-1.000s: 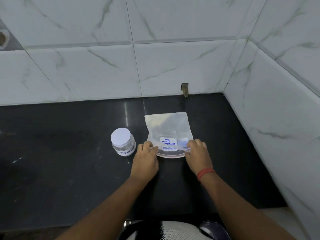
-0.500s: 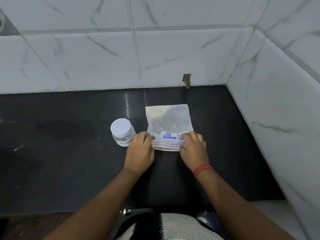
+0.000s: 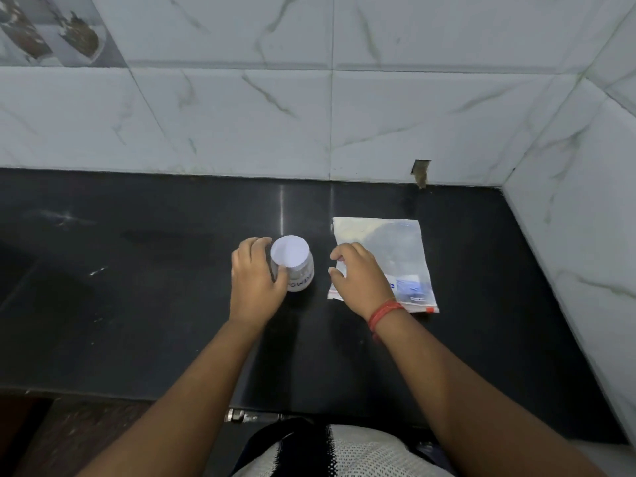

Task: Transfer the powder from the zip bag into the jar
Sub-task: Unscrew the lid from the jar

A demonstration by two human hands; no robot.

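A small clear jar (image 3: 298, 270) with a white lid and a white label stands on the black counter (image 3: 137, 304). My left hand (image 3: 256, 280) is wrapped around the jar's left side. To the jar's right a clear zip bag (image 3: 385, 249) lies flat, with pale powder visible inside and a printed label near its front end. My right hand (image 3: 358, 277) hovers over the bag's left edge, fingers spread, holding nothing. It wears a red wrist thread.
White marble-look tiled walls (image 3: 378, 115) close the counter at the back and on the right. The counter's front edge runs just ahead of my body, with a metal fitting (image 3: 235, 415) below it.
Both hands have let go of the zip bag, which now lies flat. My left hand moved left and gripped the jar. My right hand lifted and shifted left over the bag's edge.
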